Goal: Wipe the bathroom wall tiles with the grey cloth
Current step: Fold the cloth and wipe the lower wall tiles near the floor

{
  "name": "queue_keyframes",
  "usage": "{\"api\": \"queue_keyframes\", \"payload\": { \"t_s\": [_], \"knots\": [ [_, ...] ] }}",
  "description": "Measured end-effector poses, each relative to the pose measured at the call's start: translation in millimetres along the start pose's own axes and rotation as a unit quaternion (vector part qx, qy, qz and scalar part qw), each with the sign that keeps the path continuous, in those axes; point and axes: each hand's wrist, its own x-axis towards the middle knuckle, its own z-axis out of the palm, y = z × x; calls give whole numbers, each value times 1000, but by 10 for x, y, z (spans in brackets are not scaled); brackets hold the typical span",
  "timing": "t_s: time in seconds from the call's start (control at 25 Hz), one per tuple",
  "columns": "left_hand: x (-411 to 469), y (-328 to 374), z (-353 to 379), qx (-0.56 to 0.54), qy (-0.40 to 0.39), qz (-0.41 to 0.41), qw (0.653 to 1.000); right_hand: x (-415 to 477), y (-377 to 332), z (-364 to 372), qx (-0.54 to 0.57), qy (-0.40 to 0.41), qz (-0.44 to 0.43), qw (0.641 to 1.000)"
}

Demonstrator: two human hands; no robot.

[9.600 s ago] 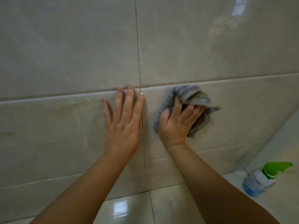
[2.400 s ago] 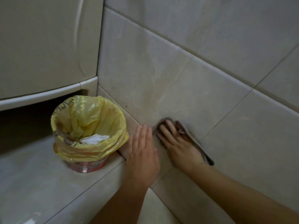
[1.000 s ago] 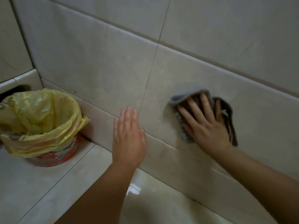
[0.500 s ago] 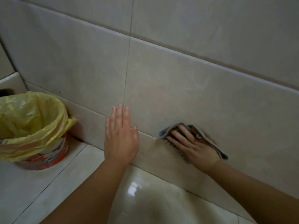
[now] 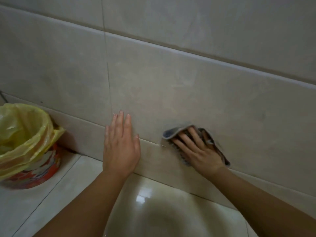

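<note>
Grey cloth [image 5: 169, 134] under spread right hand [image 5: 200, 152], left hand [image 5: 120, 148] flat on tiles [image 5: 171, 89] (bin [image 5: 36, 173] illegible)

Wall clearance: open above and to the right, blocked on the left.
Taken from the right hand [image 5: 200, 151], which lies flat on the grey cloth [image 5: 172, 132]: the wall tiles [image 5: 171, 86] are unobstructed from 10 through 3 o'clock. The left hand [image 5: 120, 146] lies flat on the tile at 9 o'clock, with a gap between the hands. The bin [image 5: 34, 171] stands farther out at 9 o'clock, at the wall base. The floor [image 5: 162, 211] closes off 6 o'clock.
</note>
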Motion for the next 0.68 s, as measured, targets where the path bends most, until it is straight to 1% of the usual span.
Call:
{"api": "queue_keyframes", "payload": {
  "t_s": [0.08,0.12,0.2,0.24,0.28,0.32,0.36,0.4,0.44,0.48,0.52,0.6,0.68],
  "knots": [
    [10,92,27,-2,7,13,1000,-124,281,-188,-12,23,81,996],
    [13,137,38,-3,7,17,1000,-35,387,-274,-11,52,135,989],
    [23,233,66,-7,6,21,1000,327,466,-389,-5,120,235,964],
    [25,279,79,-9,8,22,1000,509,427,-397,9,139,259,956],
    [24,321,94,-10,11,23,1000,636,340,-378,23,143,254,956],
    [16,368,111,-12,13,25,1000,658,221,-313,37,132,221,966],
    [2,415,134,-12,15,29,999,563,99,-212,48,108,168,979],
    [-22,452,157,-10,17,33,999,364,6,-100,46,76,106,990],
    [-49,487,184,-7,17,40,999,84,-27,7,33,45,63,996],
    [-68,513,208,-4,17,48,999,-205,-2,79,18,27,49,998],
    [-87,529,227,-1,16,57,998,-461,66,89,11,14,57,998],
    [-101,547,256,6,9,69,998,-763,306,-33,-1,22,108,994],
    [-95,590,278,3,6,67,998,-669,611,-225,-15,72,194,978]
  ]
}}
